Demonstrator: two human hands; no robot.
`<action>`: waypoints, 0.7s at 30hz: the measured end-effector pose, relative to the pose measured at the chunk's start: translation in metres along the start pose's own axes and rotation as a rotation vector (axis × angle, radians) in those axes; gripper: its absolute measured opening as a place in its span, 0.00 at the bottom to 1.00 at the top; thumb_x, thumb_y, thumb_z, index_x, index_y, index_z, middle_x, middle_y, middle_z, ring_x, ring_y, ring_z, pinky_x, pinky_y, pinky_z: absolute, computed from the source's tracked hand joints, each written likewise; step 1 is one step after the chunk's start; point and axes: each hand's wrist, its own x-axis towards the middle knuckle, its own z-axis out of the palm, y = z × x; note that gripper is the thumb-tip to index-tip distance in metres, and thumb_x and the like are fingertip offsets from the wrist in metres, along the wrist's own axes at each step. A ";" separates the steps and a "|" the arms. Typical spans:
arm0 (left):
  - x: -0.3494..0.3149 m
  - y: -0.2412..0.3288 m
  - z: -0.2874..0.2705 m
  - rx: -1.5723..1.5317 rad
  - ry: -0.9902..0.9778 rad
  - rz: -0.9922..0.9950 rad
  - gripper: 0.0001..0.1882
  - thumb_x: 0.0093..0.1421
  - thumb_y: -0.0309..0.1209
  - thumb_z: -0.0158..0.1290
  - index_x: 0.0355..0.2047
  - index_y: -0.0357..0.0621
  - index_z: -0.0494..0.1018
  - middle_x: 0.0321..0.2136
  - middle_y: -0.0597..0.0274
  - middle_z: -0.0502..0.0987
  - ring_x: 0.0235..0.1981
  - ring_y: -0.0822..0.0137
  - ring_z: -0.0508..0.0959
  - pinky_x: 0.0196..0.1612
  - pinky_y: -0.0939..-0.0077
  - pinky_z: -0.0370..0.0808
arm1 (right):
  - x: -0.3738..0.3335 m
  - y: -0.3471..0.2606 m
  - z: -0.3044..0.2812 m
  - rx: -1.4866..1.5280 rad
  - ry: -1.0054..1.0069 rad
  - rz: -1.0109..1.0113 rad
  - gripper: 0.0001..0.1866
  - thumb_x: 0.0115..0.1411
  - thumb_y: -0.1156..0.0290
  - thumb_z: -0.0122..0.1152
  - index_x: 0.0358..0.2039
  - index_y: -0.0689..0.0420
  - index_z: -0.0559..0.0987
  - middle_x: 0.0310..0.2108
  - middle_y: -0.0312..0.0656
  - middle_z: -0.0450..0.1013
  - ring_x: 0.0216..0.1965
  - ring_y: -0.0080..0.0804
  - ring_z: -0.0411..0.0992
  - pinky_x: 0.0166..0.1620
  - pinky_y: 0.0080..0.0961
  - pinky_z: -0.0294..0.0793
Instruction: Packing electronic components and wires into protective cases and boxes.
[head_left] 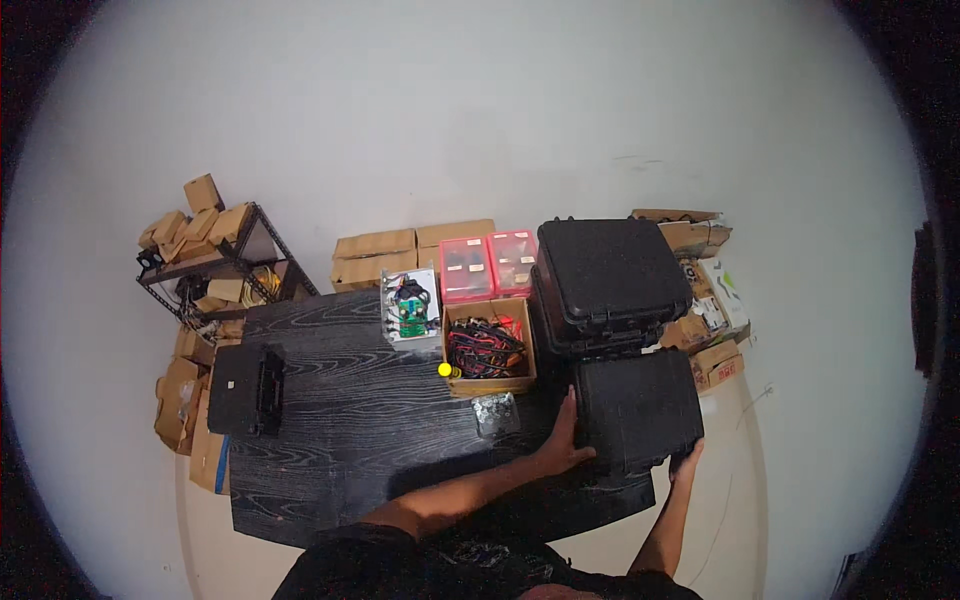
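Note:
A black hard-shell case [638, 410] sits at the near right end of the dark wood-grain table [350, 420]. My left hand [562, 445] is pressed against the case's left side. My right hand [687, 462] grips its near right corner from below. Just behind it stand two larger black cases [610, 280], stacked one on the other. A small silvery bag [495, 413] lies on the table left of my left hand.
An open cardboard box of red and black cables [488, 347], a yellow ball [445, 370], a clear box with green boards [410, 305] and two red-lidded bins [488, 265] crowd the far edge. A black device [247, 390] lies at the left. A shelf with cartons [215, 255] stands at the far left.

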 end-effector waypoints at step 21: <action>0.037 -0.082 -0.018 -0.171 0.126 -0.336 0.47 0.72 0.61 0.47 0.71 0.30 0.53 0.63 0.40 0.67 0.66 0.51 0.66 0.69 0.59 0.63 | -0.021 -0.015 0.024 -0.047 0.082 0.046 0.54 0.68 0.26 0.43 0.77 0.59 0.53 0.77 0.50 0.53 0.77 0.47 0.51 0.77 0.46 0.47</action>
